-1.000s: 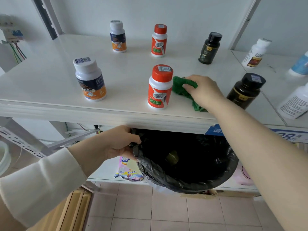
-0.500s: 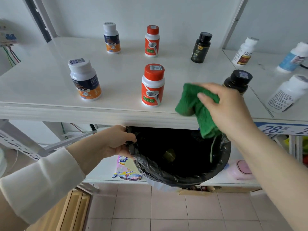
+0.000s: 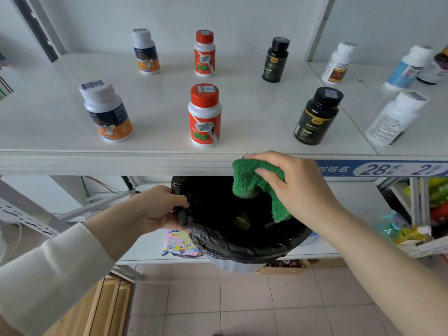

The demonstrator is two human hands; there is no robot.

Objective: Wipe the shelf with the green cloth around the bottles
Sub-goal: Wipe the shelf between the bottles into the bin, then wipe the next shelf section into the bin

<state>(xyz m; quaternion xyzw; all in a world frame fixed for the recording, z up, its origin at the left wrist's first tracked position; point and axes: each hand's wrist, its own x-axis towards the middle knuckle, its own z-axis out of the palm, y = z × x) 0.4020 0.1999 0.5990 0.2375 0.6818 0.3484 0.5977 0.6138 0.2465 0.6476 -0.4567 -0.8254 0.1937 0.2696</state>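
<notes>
The right hand (image 3: 298, 187) grips the bunched green cloth (image 3: 247, 178) just below the shelf's (image 3: 150, 112) front edge, over the open black bin bag (image 3: 218, 243). It looks like a pause to drop dust off the cloth. The left hand (image 3: 157, 207) pinches the bag's rim, arm reaching forward. Next, the cloth likely needs lifting back onto the shelf, between the red-capped bottle (image 3: 204, 115) and black bottle (image 3: 317, 117).
</notes>
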